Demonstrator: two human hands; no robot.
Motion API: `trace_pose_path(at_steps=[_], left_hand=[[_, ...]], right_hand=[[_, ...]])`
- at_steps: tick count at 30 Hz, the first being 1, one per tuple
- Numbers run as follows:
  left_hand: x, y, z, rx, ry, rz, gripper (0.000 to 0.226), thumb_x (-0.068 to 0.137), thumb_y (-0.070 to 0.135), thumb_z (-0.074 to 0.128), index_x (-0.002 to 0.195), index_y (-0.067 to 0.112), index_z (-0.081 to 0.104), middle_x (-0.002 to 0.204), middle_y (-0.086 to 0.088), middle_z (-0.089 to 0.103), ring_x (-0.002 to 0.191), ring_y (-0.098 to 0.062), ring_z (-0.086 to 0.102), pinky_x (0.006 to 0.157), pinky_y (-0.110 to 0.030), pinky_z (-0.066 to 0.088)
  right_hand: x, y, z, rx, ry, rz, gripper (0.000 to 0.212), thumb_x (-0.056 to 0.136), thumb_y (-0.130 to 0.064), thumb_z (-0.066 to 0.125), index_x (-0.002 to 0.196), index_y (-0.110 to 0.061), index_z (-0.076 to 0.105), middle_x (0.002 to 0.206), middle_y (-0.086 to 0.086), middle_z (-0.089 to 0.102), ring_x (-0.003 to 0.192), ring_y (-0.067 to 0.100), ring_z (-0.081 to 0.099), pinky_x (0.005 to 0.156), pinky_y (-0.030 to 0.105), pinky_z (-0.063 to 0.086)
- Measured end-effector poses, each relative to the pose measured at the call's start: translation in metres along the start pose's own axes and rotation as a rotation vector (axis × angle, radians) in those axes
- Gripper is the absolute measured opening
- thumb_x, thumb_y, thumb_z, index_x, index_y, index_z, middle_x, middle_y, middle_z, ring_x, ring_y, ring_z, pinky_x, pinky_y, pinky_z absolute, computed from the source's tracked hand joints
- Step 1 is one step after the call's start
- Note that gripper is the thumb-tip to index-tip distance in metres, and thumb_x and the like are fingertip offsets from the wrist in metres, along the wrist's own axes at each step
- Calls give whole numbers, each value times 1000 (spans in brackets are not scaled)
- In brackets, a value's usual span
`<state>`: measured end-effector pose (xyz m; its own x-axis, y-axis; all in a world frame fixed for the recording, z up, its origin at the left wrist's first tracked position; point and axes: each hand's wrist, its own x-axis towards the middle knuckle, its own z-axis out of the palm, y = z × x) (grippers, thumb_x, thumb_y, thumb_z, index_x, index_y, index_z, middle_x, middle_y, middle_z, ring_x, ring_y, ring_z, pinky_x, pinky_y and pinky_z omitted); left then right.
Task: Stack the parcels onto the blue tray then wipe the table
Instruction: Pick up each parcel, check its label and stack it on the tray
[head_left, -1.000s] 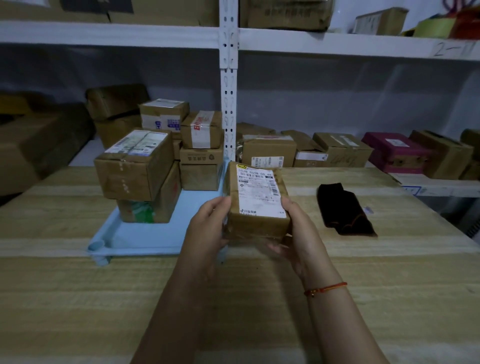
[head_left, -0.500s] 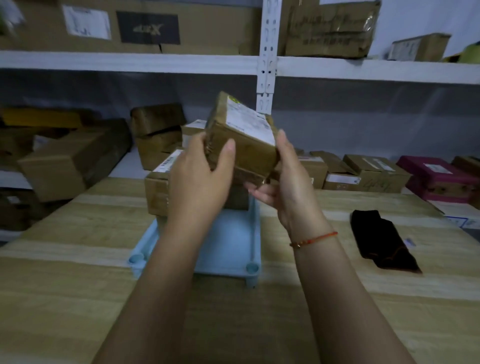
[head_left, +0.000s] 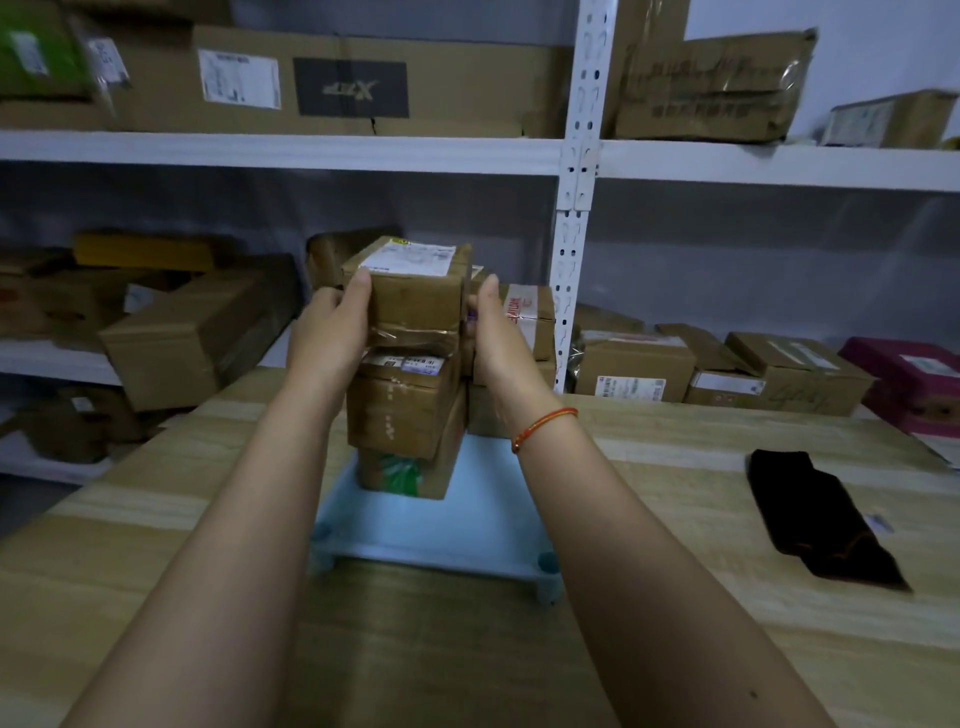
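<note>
A brown cardboard parcel (head_left: 415, 296) with a white label on top sits level on the near stack (head_left: 405, 415) of two boxes on the blue tray (head_left: 441, 525). My left hand (head_left: 332, 332) grips its left side, thumb on the front face. My right hand (head_left: 493, 332) holds its right side. A second stack of parcels (head_left: 524, 322) stands behind on the tray, mostly hidden by my right hand. A black cloth (head_left: 815, 519) lies folded on the wooden table (head_left: 156, 519), to the right of the tray.
White metal shelving (head_left: 576, 208) runs along the far side of the table, loaded with cardboard boxes (head_left: 634, 369) and a magenta box (head_left: 909, 374). More boxes (head_left: 197, 332) sit on the lower shelves at left.
Both hands carried the parcel from the table up over the tray, turned it level and brought it down onto the near stack. The view tilted up and closer.
</note>
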<state>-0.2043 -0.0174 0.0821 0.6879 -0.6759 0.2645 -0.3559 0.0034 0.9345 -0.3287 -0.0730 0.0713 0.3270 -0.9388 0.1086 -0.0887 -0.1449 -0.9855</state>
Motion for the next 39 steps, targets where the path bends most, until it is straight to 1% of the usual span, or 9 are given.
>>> trace_pose_path(at_steps=[5,14,18,21,25,27,31,34,39], left_hand=[[0,-10,7,2,-8,-37,55,97,56,34,129,17,54,115,0,56,106,-19,53,91,-37,42],[-3,-13,11,6,15,-51,59,90,61,28,121,24,60,115,0,64,108,-21,57,100,-48,44],[-9,-11,13,39,128,-39,49,98,48,32,127,15,55,120,-1,57,115,-25,51,96,-37,38],[-19,-3,16,69,236,-18,46,100,41,36,133,12,49,134,-11,54,125,-30,47,101,-39,36],[-35,8,24,61,392,78,43,98,35,42,132,10,47,137,-11,50,130,-28,42,107,-39,32],[-48,16,32,30,453,201,38,96,30,46,125,7,50,132,-10,52,127,-27,43,106,-37,33],[-79,32,55,-64,471,403,29,93,20,48,116,4,53,115,-2,52,117,-22,48,93,-21,32],[-103,41,81,-118,412,528,24,91,18,48,110,5,55,108,4,49,104,-9,46,85,-5,30],[-133,37,133,-141,183,513,15,91,14,53,104,8,57,103,-2,59,92,-11,52,77,-12,37]], right_hand=[[3,15,-4,60,-20,14,71,96,-67,12,141,-28,52,139,5,57,132,24,49,115,45,33],[5,26,-7,131,-53,27,65,99,-63,16,145,-27,45,145,3,52,136,22,43,115,41,29],[1,30,-16,142,-45,38,64,100,-61,15,149,-26,38,147,5,49,138,23,42,112,41,29],[-4,30,-29,181,-55,52,64,101,-58,13,150,-23,35,148,7,47,139,24,40,103,35,31],[-9,34,-47,204,-10,96,67,101,-58,15,151,-17,34,152,8,42,140,24,38,114,42,29],[-10,38,-58,213,30,112,68,101,-58,17,146,-13,43,146,9,50,130,20,47,110,40,34],[-14,48,-86,229,89,136,70,102,-57,18,126,-8,62,113,8,66,98,15,57,75,25,41],[-20,57,-112,260,140,156,64,103,-53,19,114,-8,64,95,6,66,77,11,59,61,23,40],[-33,72,-151,318,215,218,53,105,-47,24,93,-11,62,76,5,60,61,10,54,54,22,32]])
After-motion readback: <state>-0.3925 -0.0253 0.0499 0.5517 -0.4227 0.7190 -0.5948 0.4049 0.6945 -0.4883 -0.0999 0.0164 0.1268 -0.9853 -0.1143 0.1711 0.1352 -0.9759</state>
